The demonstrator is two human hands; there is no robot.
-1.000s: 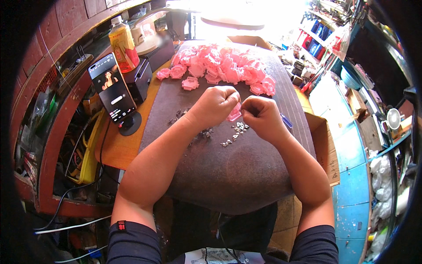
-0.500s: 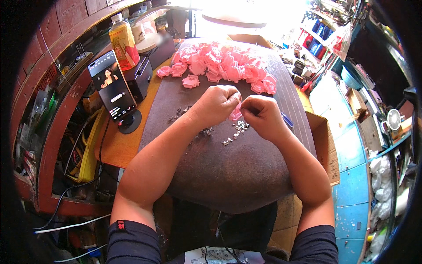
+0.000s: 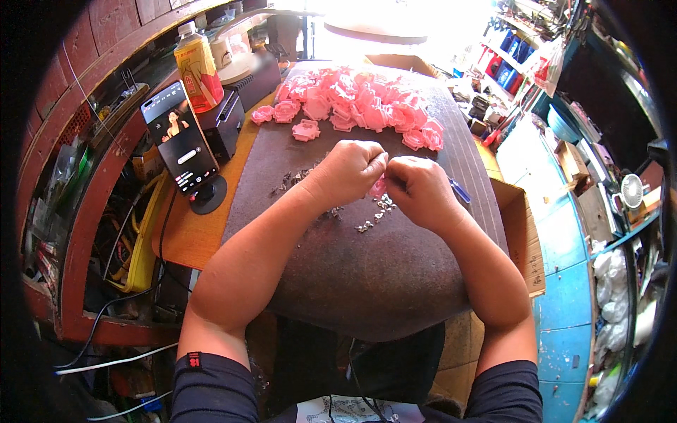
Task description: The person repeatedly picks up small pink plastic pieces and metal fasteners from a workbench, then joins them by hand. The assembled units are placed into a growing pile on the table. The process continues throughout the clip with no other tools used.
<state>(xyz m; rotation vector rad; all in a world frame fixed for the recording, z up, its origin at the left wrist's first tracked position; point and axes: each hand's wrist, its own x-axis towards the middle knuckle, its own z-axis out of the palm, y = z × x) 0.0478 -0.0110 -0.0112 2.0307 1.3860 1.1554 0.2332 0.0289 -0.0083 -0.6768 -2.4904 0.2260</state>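
Over the middle of the dark mat, my left hand (image 3: 350, 170) is closed, thumb side toward my right hand. A small pink plastic piece (image 3: 379, 187) shows between the two hands, against the fingers of the left one. My right hand (image 3: 421, 189) is curled in a pinch right beside it; whatever its fingertips hold is hidden. Small silvery metal parts (image 3: 383, 208) lie just below the hands. Darker small parts (image 3: 288, 182) are scattered by my left wrist. A heap of pink plastic pieces (image 3: 352, 99) covers the far end of the mat.
A phone (image 3: 181, 141) on a round stand and a bottle (image 3: 198, 70) are at the left. Past my right hand lies a blue tool (image 3: 460, 191). An open cardboard box (image 3: 518, 229) stands against the right table edge.
My right hand has turned knuckles-up and shifted slightly closer to the left. The pink piece between the hands sits a little lower. My left hand has barely moved.
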